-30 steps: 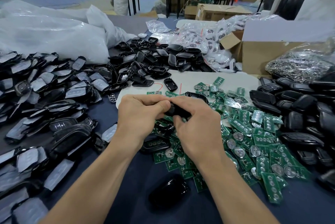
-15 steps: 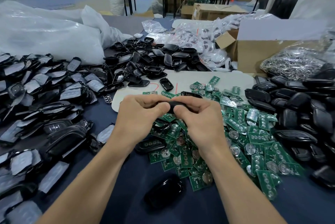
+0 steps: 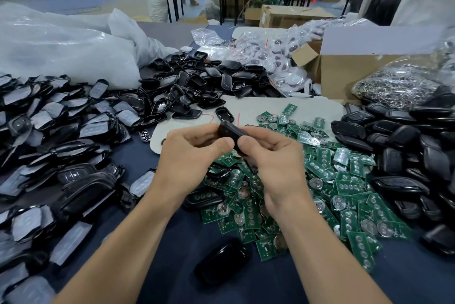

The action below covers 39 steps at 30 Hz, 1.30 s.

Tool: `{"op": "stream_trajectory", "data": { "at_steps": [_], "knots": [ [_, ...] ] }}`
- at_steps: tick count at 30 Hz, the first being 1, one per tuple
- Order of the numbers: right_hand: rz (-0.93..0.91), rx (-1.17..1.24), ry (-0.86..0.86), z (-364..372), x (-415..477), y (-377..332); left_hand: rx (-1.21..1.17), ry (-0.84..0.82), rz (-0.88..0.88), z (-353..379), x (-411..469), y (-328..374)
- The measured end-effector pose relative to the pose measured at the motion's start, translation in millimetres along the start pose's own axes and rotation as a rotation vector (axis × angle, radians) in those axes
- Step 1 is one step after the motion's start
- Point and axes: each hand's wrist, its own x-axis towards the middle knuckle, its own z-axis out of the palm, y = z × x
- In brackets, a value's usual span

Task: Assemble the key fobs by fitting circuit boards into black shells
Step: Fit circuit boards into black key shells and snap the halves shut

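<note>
Two hands are in view, holding one black shell (image 3: 230,132) between them, raised over the middle of the desk (image 3: 187,237) at the left fringe of the board heap. The left hand (image 3: 194,153) pinches the shell's left end between thumb and curled fingers. The right hand (image 3: 275,156) pinches the right end the same way, and the two thumb tips almost meet on the near side. The shell is glossy black with rounded edges, tilted so that its left end sits higher. Whether a board lies inside it cannot be told.

The green circuit boards (image 3: 349,180) form one loose heap right of the middle, reaching towards the near edge. They are too many to count, and many carry a round silver disc.

More black pieces lie in three heaps, none of them countable:
- The left heap (image 3: 73,131) runs along the left edge, most pieces faced with grey film.
- The back heap (image 3: 204,84) is of open black frames.
- The right heap (image 3: 406,146) at the right edge is of plain glossy backs.

Two shells lie singly: a lone frame (image 3: 224,114) on the white sheet (image 3: 258,107) just behind the hands, and a lone glossy shell (image 3: 221,264) between the forearms near the near edge.

At the back right stand one cardboard box (image 3: 344,79) and one bag of metal rings (image 3: 394,84). White plastic sacks (image 3: 61,52) fill the back left corner, and clear bags of white parts (image 3: 270,55) lie beside the box.
</note>
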Motion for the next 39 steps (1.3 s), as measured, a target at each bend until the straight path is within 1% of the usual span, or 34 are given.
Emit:
{"op": "stream_trajectory", "data": {
  "at_steps": [2, 3, 5, 8, 10, 19, 25, 27, 30, 33, 34, 35, 36, 37, 38, 39],
  "knots": [
    [0.079, 0.118, 0.002, 1.0, 0.8, 1.0, -0.018, -0.046, -0.025, 2.4, -1.7, 1.7],
    [0.105, 0.135, -0.011, 1.4, 1.2, 1.5, -0.042, -0.044, -0.039, 3.3, -2.1, 2.1],
    [0.126, 0.089, -0.052, 1.5, 0.8, 3.2, -0.095, -0.014, -0.063, 5.3, -2.2, 2.3],
    [0.102, -0.027, -0.106, 1.9, -1.1, 5.9, -0.159, 0.032, -0.091, 8.6, -2.9, 5.1],
    [0.096, -0.055, -0.125, 2.1, -1.2, 7.1, -0.173, 0.063, -0.094, 10.6, -3.7, 6.6],
    [0.089, -0.105, -0.183, 0.6, -1.4, 8.8, -0.098, 0.14, -0.067, 9.6, -3.2, 1.2],
    [0.05, -0.157, -0.215, 0.8, -2.5, 8.3, -0.109, 0.184, -0.089, 9.8, -3.1, 0.3],
    [0.059, -0.133, -0.208, 0.6, -2.0, 7.2, -0.089, 0.174, -0.075, 10.4, -3.0, 0.1],
    [0.094, -0.099, -0.197, -0.2, -1.2, 6.7, -0.141, 0.159, -0.126, 12.8, -3.5, 3.9],
    [0.188, -0.096, -0.197, -5.3, 1.5, 1.5, -0.163, 0.217, -0.148, 10.1, -1.7, 4.6],
    [0.236, -0.03, -0.192, -11.0, 3.9, -2.3, -0.155, 0.25, -0.157, 8.1, -1.1, 3.8],
    [0.284, 0.138, -0.184, -19.7, 6.9, -7.2, -0.148, 0.282, -0.175, 5.7, -0.4, 2.9],
    [0.308, 0.395, -0.181, -30.6, 9.8, -13.5, -0.143, 0.311, -0.198, 3.5, -0.1, 2.5],
    [0.279, 0.641, -0.187, -44.3, 12.1, -18.9, -0.137, 0.336, -0.221, 1.6, 0.3, 2.2],
    [0.223, 0.796, -0.206, -57.3, 14.0, -23.4, -0.127, 0.356, -0.238, 0.2, 0.8, 2.2],
    [0.183, 0.846, -0.224, -64.4, 14.8, -27.1, -0.116, 0.37, -0.248, -0.9, 1.6, 2.1]
  ]
}}
